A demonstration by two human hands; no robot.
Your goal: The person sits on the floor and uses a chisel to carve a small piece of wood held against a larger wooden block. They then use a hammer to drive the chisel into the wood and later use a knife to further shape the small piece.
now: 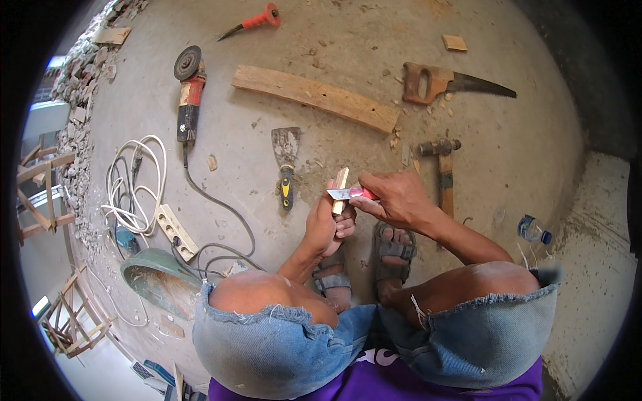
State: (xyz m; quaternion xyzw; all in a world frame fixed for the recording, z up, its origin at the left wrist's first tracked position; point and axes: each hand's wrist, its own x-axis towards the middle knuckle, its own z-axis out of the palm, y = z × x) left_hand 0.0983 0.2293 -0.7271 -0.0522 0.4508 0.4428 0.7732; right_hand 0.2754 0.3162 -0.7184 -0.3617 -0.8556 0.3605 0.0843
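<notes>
Between my knees, my left hand (324, 227) is closed around a small strip of wood (342, 178) that stands nearly upright. My right hand (394, 198) grips a utility knife (362, 192) by its red handle. The knife's blade lies across the front of the wood strip, pointing left, and appears to touch it. A putty knife (286, 167) with a black and yellow handle lies on the floor to the left of my left hand. Right of my right hand lies a hammer (445, 174), partly hidden by my forearm.
Beyond my hands lie a long wooden plank (314, 97), a handsaw (435, 83), a chisel with a red grip (257, 20) and a wood block (454, 43). An angle grinder (190, 100) trails its cord to a power strip (175, 231) at left. A plastic bottle (533, 230) lies right.
</notes>
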